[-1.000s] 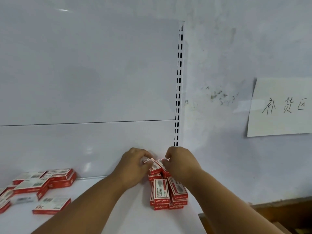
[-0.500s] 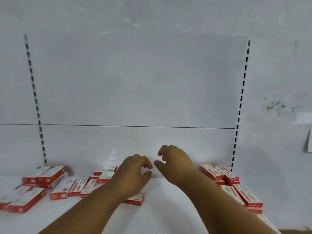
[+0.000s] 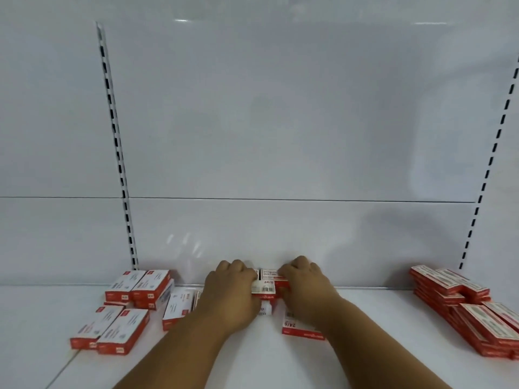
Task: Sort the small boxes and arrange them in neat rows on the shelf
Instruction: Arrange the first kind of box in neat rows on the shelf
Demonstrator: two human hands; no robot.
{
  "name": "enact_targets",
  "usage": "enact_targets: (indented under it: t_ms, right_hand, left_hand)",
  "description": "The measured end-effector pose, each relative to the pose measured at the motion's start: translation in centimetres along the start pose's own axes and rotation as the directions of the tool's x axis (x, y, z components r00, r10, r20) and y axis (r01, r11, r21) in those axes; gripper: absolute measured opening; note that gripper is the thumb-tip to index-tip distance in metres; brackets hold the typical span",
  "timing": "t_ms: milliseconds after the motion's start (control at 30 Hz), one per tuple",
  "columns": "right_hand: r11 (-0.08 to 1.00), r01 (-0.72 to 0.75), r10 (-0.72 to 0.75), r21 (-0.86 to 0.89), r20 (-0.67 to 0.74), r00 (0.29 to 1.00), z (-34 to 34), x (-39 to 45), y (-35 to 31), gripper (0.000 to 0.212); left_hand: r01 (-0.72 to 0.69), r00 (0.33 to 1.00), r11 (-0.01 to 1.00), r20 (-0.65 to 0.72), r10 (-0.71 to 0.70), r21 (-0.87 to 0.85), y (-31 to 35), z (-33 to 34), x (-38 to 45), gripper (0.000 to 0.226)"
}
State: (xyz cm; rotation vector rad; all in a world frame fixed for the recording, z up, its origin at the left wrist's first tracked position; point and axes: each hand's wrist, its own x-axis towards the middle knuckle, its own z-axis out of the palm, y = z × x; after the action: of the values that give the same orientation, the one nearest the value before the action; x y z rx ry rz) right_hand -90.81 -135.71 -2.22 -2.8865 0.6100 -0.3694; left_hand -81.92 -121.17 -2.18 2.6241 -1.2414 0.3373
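A red-and-white box (image 3: pixel 266 284) is gripped between the left hand (image 3: pixel 233 293) and right hand (image 3: pixel 304 287), fingers curled around its ends, apparently atop others mid-shelf (image 3: pixel 252 357). A neat stack (image 3: pixel 460 304) is seen far right.

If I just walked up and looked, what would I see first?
First, two hands, the left hand and the right hand, gripping a red-and-white box between them at the back middle of the white shelf. Then the neat stack of boxes at the far right, and the loose boxes scattered on the left.
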Motion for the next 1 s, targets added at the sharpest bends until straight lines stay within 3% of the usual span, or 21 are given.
enact_targets:
  t_ms: [200, 333, 400, 467, 500, 567, 600, 633, 700, 833, 900, 1000]
  right_hand:
    - [0.999, 0.022, -0.025, -0.036, -0.085, 0.996, -0.3, -0.4, 0.7, 0.023]
    - [0.992, 0.024, 0.002, 0.126, -0.204, 0.979, -0.5, -0.5, 1.2, 0.028]
    - [0.963, 0.02, 0.054, 0.269, -0.262, 0.964, -0.9, -0.6, 1.2, 0.036]
    - [0.909, -0.015, 0.136, 0.416, -0.264, 0.955, -1.2, -0.7, 1.0, 0.028]
    - [0.839, -0.044, 0.194, 0.543, -0.223, 0.955, -1.3, -0.7, 1.0, 0.016]
    - [0.485, -0.128, 0.324, 0.865, -0.042, 0.945, -1.8, -1.0, 0.9, 0.023]
    - [0.307, -0.168, 0.356, 0.937, 0.05, 0.933, -2.0, -1.2, 0.9, 0.031]
    - [0.199, -0.203, 0.371, 0.959, 0.118, 0.921, -2.1, -1.4, 1.0, 0.035]
    - [0.038, -0.25, 0.365, 0.968, 0.219, 0.905, -2.2, -1.6, 0.9, 0.032]
    - [-0.21, -0.239, 0.231, 0.948, 0.285, 0.93, -2.5, -1.3, 0.6, 0.015]
    - [-0.271, -0.238, 0.188, 0.933, 0.294, 0.937, -2.6, -1.4, 0.4, 0.007]
    - [-0.308, -0.226, 0.16, 0.924, 0.284, 0.945, -2.6, -1.4, 0.4, 0.02]
  left_hand:
    - [-0.12, 0.989, 0.992, -0.095, 0.115, -0.046, -0.9, 0.7, -0.5, 0.043]
    - [-0.126, 0.985, 0.982, -0.132, 0.108, -0.137, -1.0, 0.5, -0.8, 0.038]
    - [-0.075, 0.989, 0.938, -0.149, 0.025, -0.34, -0.7, -0.2, -1.0, 0.034]
    - [0.017, 0.984, 0.813, -0.133, -0.115, -0.581, -0.3, -0.9, -1.1, 0.031]
    - [0.066, 0.977, 0.724, -0.103, -0.187, -0.686, 0.0, -1.1, -1.2, 0.028]
    - [0.157, 0.949, 0.428, 0.016, -0.316, -0.89, 0.6, -1.4, -1.2, 0.016]
    - [0.182, 0.93, 0.247, 0.085, -0.357, -0.952, 0.9, -1.5, -1.2, 0.018]
    - [0.188, 0.914, 0.095, 0.139, -0.38, -0.978, 1.2, -1.5, -1.2, 0.023]
    - [0.192, 0.9, -0.081, 0.208, -0.383, -0.978, 1.5, -1.4, -1.0, 0.028]
    - [0.211, 0.917, -0.186, 0.26, -0.301, -0.96, 1.7, -1.1, -0.7, 0.021]
    - [0.227, 0.919, -0.154, 0.264, -0.293, -0.962, 1.5, -1.0, -0.8, 0.019]
    - [0.229, 0.922, -0.016, 0.222, -0.318, -0.973, 1.2, -0.9, -0.9, 0.019]
